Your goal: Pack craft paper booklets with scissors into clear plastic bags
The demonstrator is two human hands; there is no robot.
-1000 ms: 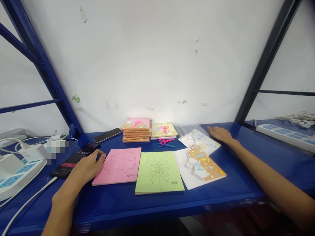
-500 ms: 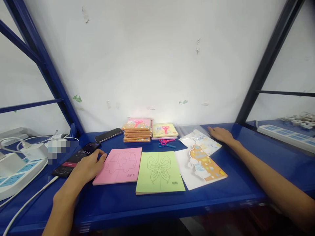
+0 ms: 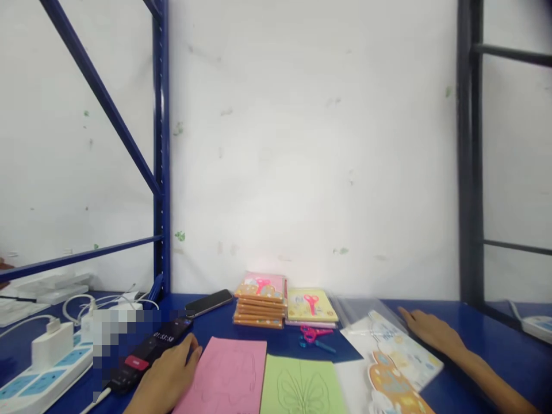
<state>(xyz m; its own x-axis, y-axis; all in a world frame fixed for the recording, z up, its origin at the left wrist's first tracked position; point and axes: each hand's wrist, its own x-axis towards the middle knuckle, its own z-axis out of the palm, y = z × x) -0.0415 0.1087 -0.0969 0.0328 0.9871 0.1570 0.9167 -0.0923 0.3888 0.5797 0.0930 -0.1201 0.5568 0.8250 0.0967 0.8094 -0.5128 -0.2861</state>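
The person's bare left hand point(image 3: 166, 382) sits low at the front, palm down, fingers gently curled. The bare right hand point(image 3: 425, 332) lies further out, palm down and open, fingers extended, with the slim bare right forearm point(image 3: 474, 371) slanting toward it.

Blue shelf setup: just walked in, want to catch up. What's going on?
A person's bare hands rest on the blue metal shelf, holding nothing. The left hand lies by a black phone showing lit digits and a pink outline-drawing booklet; the right hand lies beside a clear plastic bag. A green butterfly-outline booklet and pink-and-blue scissors lie between them.
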